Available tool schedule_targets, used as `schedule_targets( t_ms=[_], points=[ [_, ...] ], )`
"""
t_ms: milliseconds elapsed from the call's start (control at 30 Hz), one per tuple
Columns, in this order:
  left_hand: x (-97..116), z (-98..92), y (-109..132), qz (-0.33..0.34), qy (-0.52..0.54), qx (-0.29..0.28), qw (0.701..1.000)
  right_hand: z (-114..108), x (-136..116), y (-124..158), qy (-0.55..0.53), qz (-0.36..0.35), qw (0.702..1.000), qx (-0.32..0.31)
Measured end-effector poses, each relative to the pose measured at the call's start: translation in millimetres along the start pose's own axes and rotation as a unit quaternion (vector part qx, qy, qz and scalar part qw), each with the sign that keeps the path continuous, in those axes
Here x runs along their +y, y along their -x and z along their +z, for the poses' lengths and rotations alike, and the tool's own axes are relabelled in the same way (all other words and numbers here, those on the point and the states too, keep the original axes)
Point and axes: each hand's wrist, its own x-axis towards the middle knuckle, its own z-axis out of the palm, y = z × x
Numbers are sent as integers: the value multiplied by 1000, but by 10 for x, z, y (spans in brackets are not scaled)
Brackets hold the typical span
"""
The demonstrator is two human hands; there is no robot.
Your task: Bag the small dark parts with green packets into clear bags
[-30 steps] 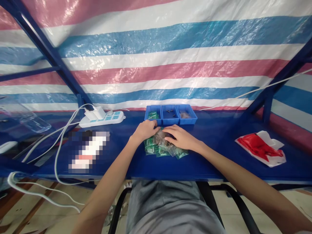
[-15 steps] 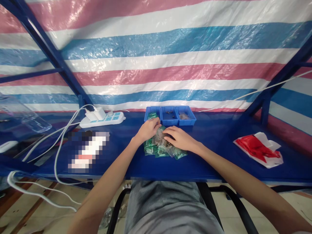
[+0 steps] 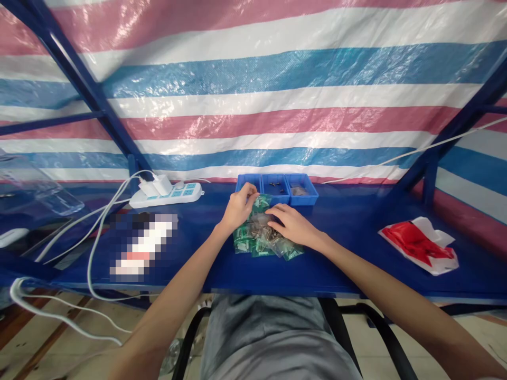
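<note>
A pile of small clear bags with green circuit boards [image 3: 261,240] lies on the blue bench [image 3: 340,258] in front of me. My left hand [image 3: 237,207] is closed in a pinch on one small clear bag [image 3: 259,202], lifted off the far edge of the pile. My right hand [image 3: 291,224] rests palm down on top of the pile, fingers bent onto the bags. Just behind the hands stand three joined blue bins [image 3: 277,189]; the left one is partly hidden by my left hand, the middle one holds small dark parts.
A white power strip [image 3: 166,194] with chargers and white cables [image 3: 99,227] sits at the back left. A red and white bag [image 3: 420,245] lies at the right. A clear plastic container [image 3: 35,184] is far left. A striped tarp forms the back wall.
My left hand has risen from the pile and lifted one small bag up towards the left bin. My right hand has stayed on the pile.
</note>
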Motion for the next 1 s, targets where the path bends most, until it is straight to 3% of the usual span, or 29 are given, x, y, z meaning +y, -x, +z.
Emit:
schedule_targets(
  t_ms=[167, 333, 467, 600, 767, 1000],
  points=[
    [-11, -11, -28, -37, 58, 42, 997, -6, 11, -5, -31, 18, 998, 45],
    [46, 24, -34, -78, 196, 3, 978, -3, 3, -7, -32, 31, 994, 95],
    [114, 46, -3, -89, 215, -19, 973, -12, 18, -10, -16, 58, 991, 120],
    [175, 32, 34, -17, 132, -32, 991, -18, 26, -16, -11, 99, 986, 130],
    [179, 7, 41, 91, 26, -32, 995, -13, 41, -30, 20, 99, 987, 126],
    [63, 28, 25, 138, -13, -8, 990, 2, 63, -43, 23, 91, 987, 129]
  ],
)
